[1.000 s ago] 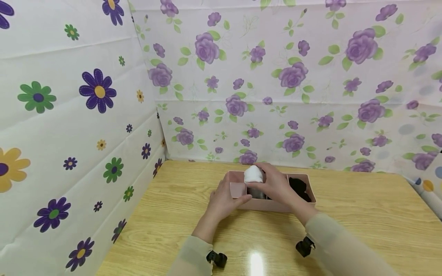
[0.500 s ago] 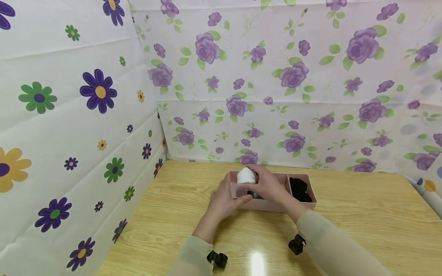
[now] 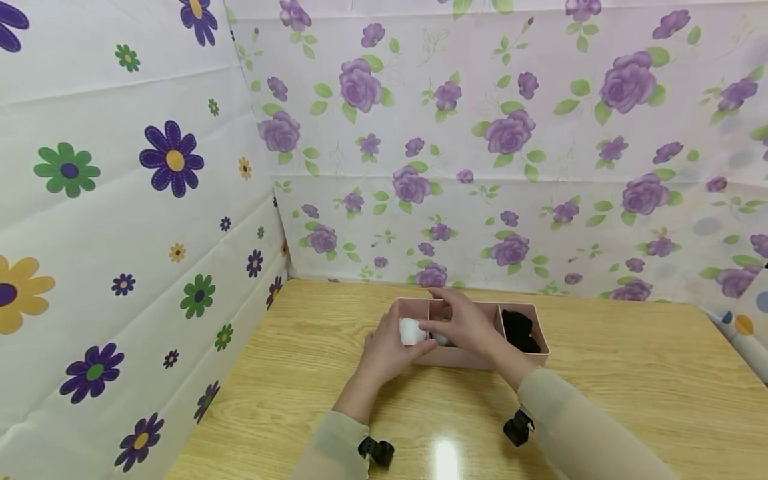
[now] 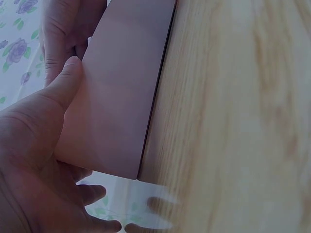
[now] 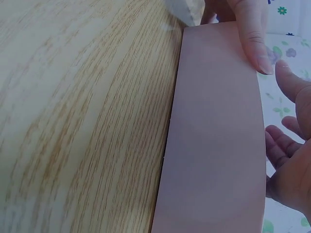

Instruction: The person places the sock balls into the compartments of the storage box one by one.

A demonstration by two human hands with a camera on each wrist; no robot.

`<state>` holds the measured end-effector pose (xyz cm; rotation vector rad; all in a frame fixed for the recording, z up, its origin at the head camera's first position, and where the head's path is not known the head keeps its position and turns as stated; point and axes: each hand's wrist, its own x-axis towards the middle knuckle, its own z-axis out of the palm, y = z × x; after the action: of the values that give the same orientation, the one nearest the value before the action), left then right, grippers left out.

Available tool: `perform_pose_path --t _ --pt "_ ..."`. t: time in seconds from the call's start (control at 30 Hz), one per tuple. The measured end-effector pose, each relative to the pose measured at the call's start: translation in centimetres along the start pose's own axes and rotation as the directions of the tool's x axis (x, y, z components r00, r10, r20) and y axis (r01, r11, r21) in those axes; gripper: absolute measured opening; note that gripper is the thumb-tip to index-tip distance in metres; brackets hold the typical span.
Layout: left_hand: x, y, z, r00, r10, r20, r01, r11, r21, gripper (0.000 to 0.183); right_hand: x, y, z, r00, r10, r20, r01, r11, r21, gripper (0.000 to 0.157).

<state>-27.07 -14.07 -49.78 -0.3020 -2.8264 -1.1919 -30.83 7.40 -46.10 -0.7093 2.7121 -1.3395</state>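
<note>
A long pink divided box [image 3: 462, 359] rests on the table. A white balled-up cloth [image 3: 411, 331] lies in its left compartment. My left hand [image 3: 385, 350] holds the box's left end, thumb on the front rim and fingers past the end wall, as the left wrist view shows. My right hand [image 3: 468, 327] hovers over the middle of the box with fingers spread, its thumb tip beside the white cloth. Partly hidden under that hand, a greyish bundle [image 3: 441, 339] sits in the middle section. Black cloth [image 3: 521, 330] fills part of the right compartment.
The wooden table [image 3: 630, 373] runs around the box on all sides. Behind it hangs a purple-rose curtain [image 3: 510, 133], and a daisy-print sheet [image 3: 120, 220] stands along the left. A dark wrist camera [image 3: 517, 428] is strapped to the right wrist.
My right hand has carried the white cloth leftward from above the middle section, lowered it into the left compartment and let go. The left hand has stayed in place.
</note>
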Motion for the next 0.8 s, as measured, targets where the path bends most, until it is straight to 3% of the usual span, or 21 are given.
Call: perform_pose_path --t 0.27,0.6,0.8 --pt "0.0 0.0 0.1 1.0 -0.006 0.007 0.006 1.0 0.006 0.12 -0.6 0.1 -0.4 1.0 0.003 -0.016 -0.004 1.0 -0.023 0.086" --pt "0.4 -0.1 0.2 0.999 0.043 0.001 -0.043 0.999 0.007 0.116 -1.6 0.6 -1.5 0.999 0.001 -0.041 -0.004 0.998 -0.07 0.084" --pt "0.3 -0.7 0.1 0.999 0.036 0.009 -0.036 0.998 0.048 0.114 -2.5 0.9 -2.0 0.998 -0.016 -0.062 0.006 0.988 -0.156 0.084"
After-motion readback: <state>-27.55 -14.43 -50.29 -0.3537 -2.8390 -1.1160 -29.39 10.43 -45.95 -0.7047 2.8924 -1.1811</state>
